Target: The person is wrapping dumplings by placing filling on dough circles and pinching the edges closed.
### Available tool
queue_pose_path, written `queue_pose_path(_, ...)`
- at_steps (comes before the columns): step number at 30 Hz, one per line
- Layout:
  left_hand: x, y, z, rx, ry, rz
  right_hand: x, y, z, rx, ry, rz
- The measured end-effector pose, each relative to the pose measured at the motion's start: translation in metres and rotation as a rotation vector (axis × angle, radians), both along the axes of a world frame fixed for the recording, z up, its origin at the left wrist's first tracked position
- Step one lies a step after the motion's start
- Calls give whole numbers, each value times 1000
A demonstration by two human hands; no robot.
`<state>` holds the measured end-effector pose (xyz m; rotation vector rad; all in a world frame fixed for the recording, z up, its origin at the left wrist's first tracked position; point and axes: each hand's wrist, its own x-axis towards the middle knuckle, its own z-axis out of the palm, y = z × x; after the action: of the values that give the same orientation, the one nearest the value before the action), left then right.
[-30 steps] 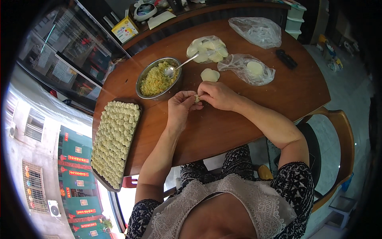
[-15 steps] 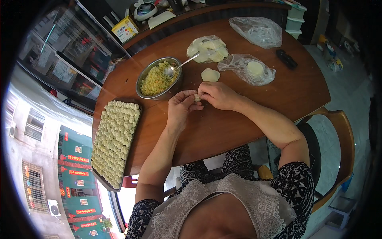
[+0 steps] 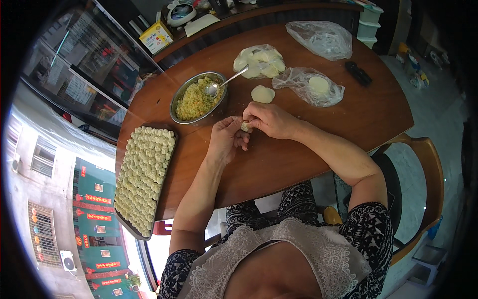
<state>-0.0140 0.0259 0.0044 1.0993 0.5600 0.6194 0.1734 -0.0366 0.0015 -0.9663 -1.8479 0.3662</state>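
Observation:
Between my two hands is a small pale dumpling [image 3: 245, 126], held over the wooden table [image 3: 289, 149]. The fingers of my left hand [image 3: 226, 137] are closed round its left side, while my right hand [image 3: 271, 119] pinches its top edge. Just beyond them a round dough wrapper [image 3: 262, 94] lies flat on the wood. A steel bowl [image 3: 174, 107] of yellow-green chopped filling [image 3: 195, 102] stands to the left, with a metal spoon [image 3: 234, 77] leaning in it. At the far left, rows of finished dumplings [image 3: 144, 174] cover a dark tray [image 3: 162, 197].
Farther back lie a plastic bag of wrappers [image 3: 260, 61], a clear bag [image 3: 298, 82] with one wrapper [image 3: 318, 85] on it, and a crumpled bag [image 3: 321, 40]. A black object [image 3: 358, 74] is near the right edge. A wooden chair [image 3: 433, 174] stands at the right.
My fingers have shifted slightly around the dumpling, and more of it shows below the right fingertips. The bowl, tray and bags have stayed in place.

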Motion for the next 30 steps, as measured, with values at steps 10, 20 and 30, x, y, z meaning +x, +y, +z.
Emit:
queue_pose_path(10,-1,1,-1,-45,-21,-45,4,-2,4,103,-82,-15)
queue_pose_path(20,7,-5,0,52,-159,32,5,0,0,38,17,-119)
queue_pose_path(30,4,2,-5,30,-133,59,8,3,-1,93,-58,-89)
